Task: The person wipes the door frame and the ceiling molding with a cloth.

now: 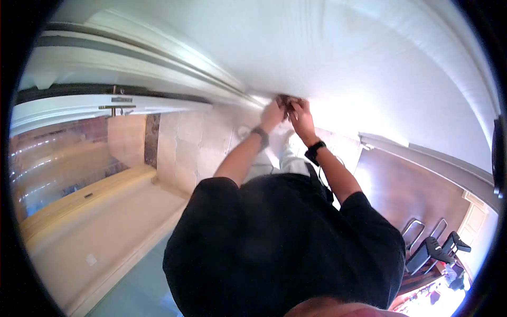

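Both my hands meet in front of a pale wall (296,47), at a small dark brown thing (285,99) whose kind I cannot make out. My left hand (271,115) has its fingers closed around its left side. From the right, my right hand (302,118) reaches the same thing with bent fingers, thumb and fingertips drawn together on it. The two hands almost touch and partly hide what they hold. A dark band circles each wrist.
At the left is a white door edge with a brass handle (113,107). Pale tiles (179,142) cover the floor below. A wooden ledge (84,195) runs along a low wall at lower left. Dark chairs (430,253) stand at lower right on a brown floor (401,185).
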Demonstrator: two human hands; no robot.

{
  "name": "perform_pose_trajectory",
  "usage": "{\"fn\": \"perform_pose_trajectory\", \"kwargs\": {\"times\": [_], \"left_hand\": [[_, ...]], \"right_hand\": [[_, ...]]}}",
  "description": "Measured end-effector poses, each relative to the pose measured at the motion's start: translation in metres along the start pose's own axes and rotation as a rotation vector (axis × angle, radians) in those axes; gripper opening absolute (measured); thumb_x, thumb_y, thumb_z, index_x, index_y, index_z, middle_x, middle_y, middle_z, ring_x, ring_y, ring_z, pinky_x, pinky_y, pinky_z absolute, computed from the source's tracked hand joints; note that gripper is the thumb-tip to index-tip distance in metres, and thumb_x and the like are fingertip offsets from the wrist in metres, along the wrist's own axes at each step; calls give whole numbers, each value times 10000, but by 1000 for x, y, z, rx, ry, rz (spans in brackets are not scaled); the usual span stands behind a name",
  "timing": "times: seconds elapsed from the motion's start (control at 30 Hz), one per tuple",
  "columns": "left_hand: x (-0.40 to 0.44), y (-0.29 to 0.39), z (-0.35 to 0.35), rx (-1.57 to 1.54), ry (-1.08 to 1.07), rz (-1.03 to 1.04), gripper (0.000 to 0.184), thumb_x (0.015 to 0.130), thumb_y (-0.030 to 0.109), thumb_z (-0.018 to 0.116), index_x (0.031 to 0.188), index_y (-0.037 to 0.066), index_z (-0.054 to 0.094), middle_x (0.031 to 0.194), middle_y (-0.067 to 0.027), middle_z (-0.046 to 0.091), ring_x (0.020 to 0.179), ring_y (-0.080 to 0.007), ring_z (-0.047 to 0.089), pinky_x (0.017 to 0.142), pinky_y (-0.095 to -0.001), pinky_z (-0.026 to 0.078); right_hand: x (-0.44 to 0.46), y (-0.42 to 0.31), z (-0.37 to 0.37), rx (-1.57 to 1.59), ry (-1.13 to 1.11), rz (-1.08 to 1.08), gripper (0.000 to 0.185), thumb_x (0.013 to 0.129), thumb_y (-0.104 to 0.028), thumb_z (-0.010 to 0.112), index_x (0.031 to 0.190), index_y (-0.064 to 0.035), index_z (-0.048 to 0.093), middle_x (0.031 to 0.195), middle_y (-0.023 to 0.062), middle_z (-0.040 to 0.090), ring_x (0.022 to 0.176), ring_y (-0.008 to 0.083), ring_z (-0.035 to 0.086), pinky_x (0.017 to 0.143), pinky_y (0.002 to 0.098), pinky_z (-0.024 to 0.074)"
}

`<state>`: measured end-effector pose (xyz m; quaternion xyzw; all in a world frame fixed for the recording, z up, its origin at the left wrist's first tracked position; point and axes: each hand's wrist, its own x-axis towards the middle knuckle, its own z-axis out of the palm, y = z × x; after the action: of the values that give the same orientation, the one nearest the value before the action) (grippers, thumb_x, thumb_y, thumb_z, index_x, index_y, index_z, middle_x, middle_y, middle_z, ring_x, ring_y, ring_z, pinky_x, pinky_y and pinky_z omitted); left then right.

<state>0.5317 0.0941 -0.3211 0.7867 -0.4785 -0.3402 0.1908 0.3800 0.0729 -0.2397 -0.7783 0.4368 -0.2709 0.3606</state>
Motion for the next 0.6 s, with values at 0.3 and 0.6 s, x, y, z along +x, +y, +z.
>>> {"fn": "perform_pose_trajectory", "kwargs": {"times": [0.3, 0.6], "left_hand": [[-4, 81, 44, -246, -357, -175, 328, 842, 341, 590, 1037, 77, 613, 913, -172, 699, 871, -349, 676, 771, -448, 541], [17, -11, 53, 65, -15, 59, 339, 845, 350, 585, 1076, 102, 608, 937, -174, 694, 900, -377, 660, 802, -490, 528]], "right_hand": [[-30, 80, -40, -103, 20, 165, 422, 778, -46, 647, 1190, 16, 582, 1110, 213, 541, 916, 332, 615, 790, 396, 521], [-6, 48, 6, 2, -107, 171, 430, 799, -136, 662, 1191, 14, 567, 1166, 230, 513, 929, 356, 607, 805, 395, 519]]}}
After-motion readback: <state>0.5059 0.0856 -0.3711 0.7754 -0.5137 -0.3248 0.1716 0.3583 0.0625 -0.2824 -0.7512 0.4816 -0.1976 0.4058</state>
